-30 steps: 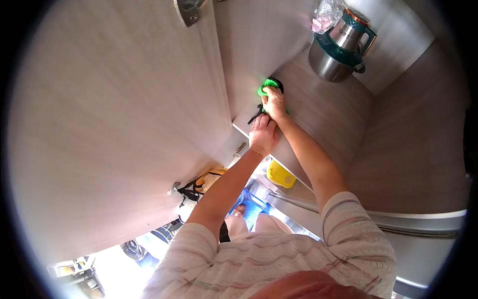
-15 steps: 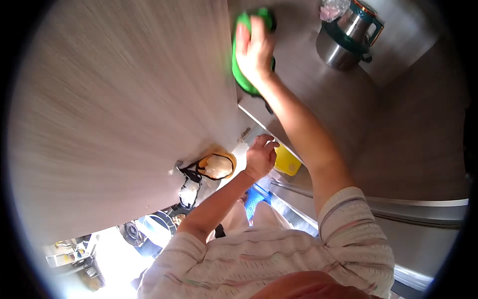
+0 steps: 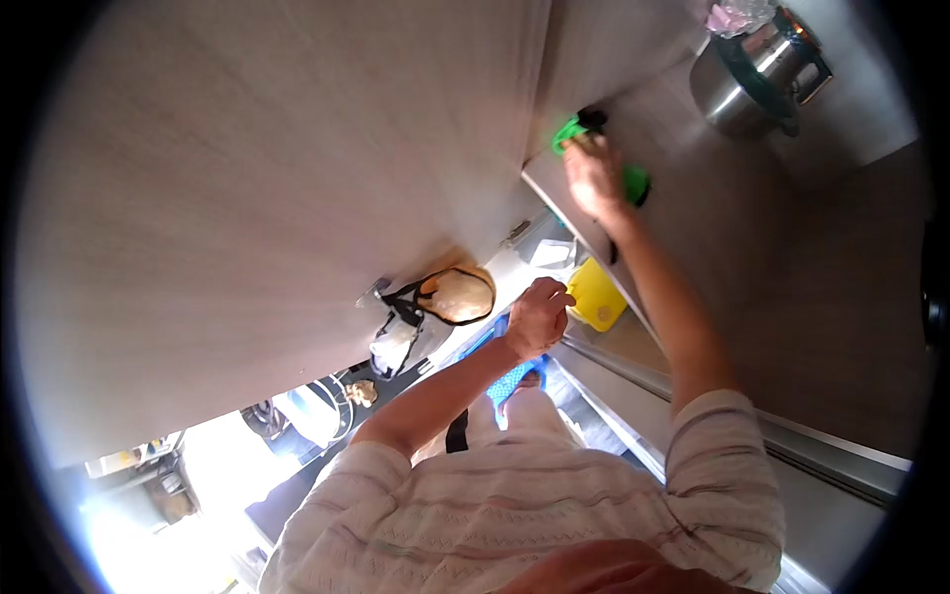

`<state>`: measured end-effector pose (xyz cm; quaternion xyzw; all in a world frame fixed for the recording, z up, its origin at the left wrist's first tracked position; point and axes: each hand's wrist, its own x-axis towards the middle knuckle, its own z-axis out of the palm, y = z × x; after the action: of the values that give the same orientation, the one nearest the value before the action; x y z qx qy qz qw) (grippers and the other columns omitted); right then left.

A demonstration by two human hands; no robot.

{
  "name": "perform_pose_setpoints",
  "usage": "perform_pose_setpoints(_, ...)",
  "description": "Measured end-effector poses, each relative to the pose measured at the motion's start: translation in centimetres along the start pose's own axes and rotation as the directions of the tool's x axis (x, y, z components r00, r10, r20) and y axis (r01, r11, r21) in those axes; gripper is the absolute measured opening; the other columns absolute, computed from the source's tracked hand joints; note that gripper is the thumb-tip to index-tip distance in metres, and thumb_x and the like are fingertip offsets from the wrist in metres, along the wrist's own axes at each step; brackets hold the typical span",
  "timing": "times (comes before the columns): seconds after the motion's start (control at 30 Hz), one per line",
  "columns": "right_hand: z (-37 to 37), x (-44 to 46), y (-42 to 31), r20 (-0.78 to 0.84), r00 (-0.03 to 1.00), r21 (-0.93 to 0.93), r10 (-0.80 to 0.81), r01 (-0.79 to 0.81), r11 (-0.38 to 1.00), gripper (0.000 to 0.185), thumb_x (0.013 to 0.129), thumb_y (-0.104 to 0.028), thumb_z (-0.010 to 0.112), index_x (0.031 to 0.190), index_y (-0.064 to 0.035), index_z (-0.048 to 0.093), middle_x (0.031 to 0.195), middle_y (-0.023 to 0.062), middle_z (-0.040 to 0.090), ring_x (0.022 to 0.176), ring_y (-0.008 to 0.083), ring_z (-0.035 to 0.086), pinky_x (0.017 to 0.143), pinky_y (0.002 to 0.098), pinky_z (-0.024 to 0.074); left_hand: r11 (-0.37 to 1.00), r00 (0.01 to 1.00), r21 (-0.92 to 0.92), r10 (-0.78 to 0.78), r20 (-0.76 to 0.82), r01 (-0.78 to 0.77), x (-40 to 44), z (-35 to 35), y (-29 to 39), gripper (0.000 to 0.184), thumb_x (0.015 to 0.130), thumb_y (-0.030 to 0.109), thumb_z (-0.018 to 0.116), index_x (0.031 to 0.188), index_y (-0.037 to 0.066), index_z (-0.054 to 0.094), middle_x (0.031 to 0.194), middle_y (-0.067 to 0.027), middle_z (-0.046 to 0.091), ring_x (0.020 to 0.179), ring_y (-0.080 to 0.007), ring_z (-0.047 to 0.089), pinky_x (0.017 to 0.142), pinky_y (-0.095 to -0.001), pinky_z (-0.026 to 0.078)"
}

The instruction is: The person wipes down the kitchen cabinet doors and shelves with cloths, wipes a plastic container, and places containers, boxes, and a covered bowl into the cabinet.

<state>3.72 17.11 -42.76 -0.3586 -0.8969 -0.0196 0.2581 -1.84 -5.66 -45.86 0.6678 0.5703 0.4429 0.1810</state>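
A bright green cloth with dark edges [image 3: 635, 184] lies bunched on the brown wood-look shelf [image 3: 712, 238]. My right hand [image 3: 596, 178] is closed on it from above, near the shelf's front corner, and the cloth shows on both sides of my fingers. Lower down, my left hand [image 3: 539, 317] hangs in front of the shelf edge with loosely bent fingers and nothing visible in them. Its fingertips are close to a yellow container [image 3: 598, 295] under the shelf; I cannot tell whether they touch it.
A steel pot with a dark green lid and handle [image 3: 747, 84] stands at the back of the shelf, beside a crumpled clear plastic bag [image 3: 740, 16]. A large wood-look door panel [image 3: 297, 198] fills the left, with black-rimmed bags [image 3: 457, 297] hanging on it. Below is a blue stool [image 3: 510, 381].
My right hand has drawn the green cloth back toward the shelf's front corner, bunching it. The view has shifted, and more of the yellow container shows. My left hand is slightly lower.
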Motion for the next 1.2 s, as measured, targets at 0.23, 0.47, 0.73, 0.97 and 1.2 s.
perform_pose_setpoints(0.23,1.1,2.1,5.0,0.026,0.958,-0.250,0.285,-0.270,0.930,0.029,0.089,-0.024,0.043,0.113,-0.0106,0.053,0.121,0.0084,0.050,0.115,0.0295,0.042,0.091,0.0489,0.0344,0.999,0.999,0.038,-0.009,0.041,0.008,-1.8,-1.0,-0.5,0.021,0.066,-0.002,0.057,0.083,0.009,0.062,0.091,-0.0104,0.060,0.089,-0.0295,0.056,0.075,-0.0385,0.049)
perform_pose_setpoints(0.47,-0.7,-3.1,-4.3,-0.156,0.985,0.241,0.077,-0.038,0.970,0.011,0.079,-0.015,0.059,0.087,-0.0086,0.063,0.086,0.0080,0.060,0.086,0.0285,0.054,0.073,0.0410,0.0438,0.998,0.979,0.065,-0.030,0.202,0.017,-3.3,-0.9,1.1,0.020,0.068,0.000,0.056,0.083,0.011,0.063,0.093,-0.0072,0.059,0.092,-0.0268,0.056,0.075,-0.0369,0.050)
perform_pose_setpoints(0.73,-17.9,7.6,-12.7,-0.302,0.834,0.951,0.462,0.235,0.199,0.013,0.083,-0.006,0.063,0.095,-0.0028,0.062,0.088,0.0013,0.060,0.083,0.0105,0.054,0.072,0.0243,0.0443,0.988,0.966,0.130,-0.116,0.231,0.088,-5.2,-2.1,1.2,0.020,0.067,0.001,0.058,0.084,0.009,0.065,0.089,-0.0071,0.059,0.090,-0.0276,0.056,0.075,-0.0386,0.050)
perform_pose_setpoints(0.97,-11.4,6.2,-21.6,-0.673,0.736,0.436,-0.077,0.478,0.763,0.010,0.075,-0.010,0.064,0.079,-0.0039,0.057,0.081,0.0180,0.054,0.076,0.0357,0.053,0.066,0.0433,0.0427,0.966,0.919,0.181,-0.236,0.317,0.186,-7.9,-1.9,0.4,0.019,0.068,0.005,0.056,0.084,0.010,0.065,0.086,-0.0091,0.058,0.090,-0.0279,0.056,0.074,-0.0401,0.049)
perform_pose_setpoints(1.2,-2.0,-2.7,-16.3,-0.274,0.959,0.632,-0.080,0.242,0.737,0.019,0.076,-0.004,0.061,0.094,-0.0017,0.056,0.093,0.0198,0.056,0.084,0.0395,0.054,0.077,0.0461,0.0436,0.896,0.837,0.359,-0.397,0.377,0.263,-11.2,-4.3,-1.9,0.018,0.072,0.010,0.058,0.088,0.011,0.065,0.091,-0.0093,0.058,0.095,-0.0269,0.053,0.078,-0.0394,0.048)
